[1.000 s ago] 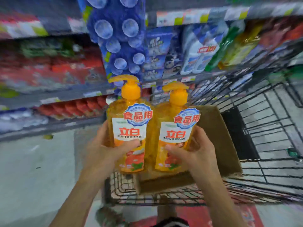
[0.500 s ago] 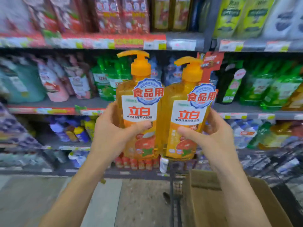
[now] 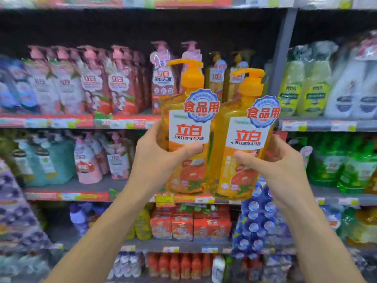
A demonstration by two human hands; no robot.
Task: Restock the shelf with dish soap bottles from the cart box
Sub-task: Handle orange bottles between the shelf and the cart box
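In front of me the shelves (image 3: pixel 61 121) fill the whole view, tier above tier of packed soap. On the upper tier, straight behind what I carry, stand a few orange bottles (image 3: pixel 216 78) of the same kind; that row looks like where mine belong. I hold two pump bottles upright and side by side, their flanks touching, labels toward me and pump spouts pointing left. My left hand (image 3: pixel 155 160) wraps the left bottle (image 3: pixel 189 127) low on its body, thumb across the front label; my right hand (image 3: pixel 275 166) grips the right bottle (image 3: pixel 248 139) the same way. Both hands are full, neither has a finger free. The matching row lies forward and a little above my hands, nearly centred between them, so neither arm is clearly nearer. The bottles' long axes are already vertical, as they must stand. I judge the next move is a lift and push forward, bases clearing the shelf lip (image 3: pixel 130 123); the pink packs (image 3: pixel 163 82) just left leave little room.
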